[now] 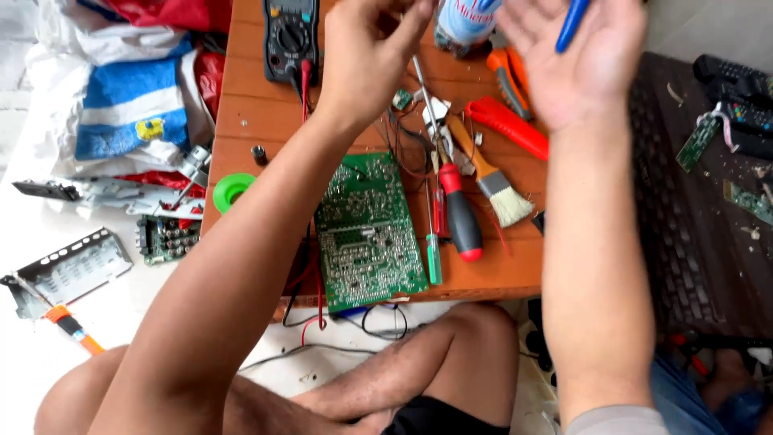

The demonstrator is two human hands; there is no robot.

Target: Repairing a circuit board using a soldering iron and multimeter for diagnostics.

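Fingers of the left hand point(366, 56) pinch something too small to tell above the worktop point(250, 121); the circuit board point(369, 232) lies below, screwdrivers point(460, 219) beside it. The right hand point(576, 56) is spread, a blue pen point(572, 22) loose across it, likely to drop. The bottle point(465, 22) could tip if knocked; its contents are unclear.

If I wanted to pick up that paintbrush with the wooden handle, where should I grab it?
Probably by the orange wooden handle of the paintbrush, coming from above. The handle lies flat on the wooden table, with its pale bristles pointing toward the table's near edge, and a red-handled screwdriver close alongside.
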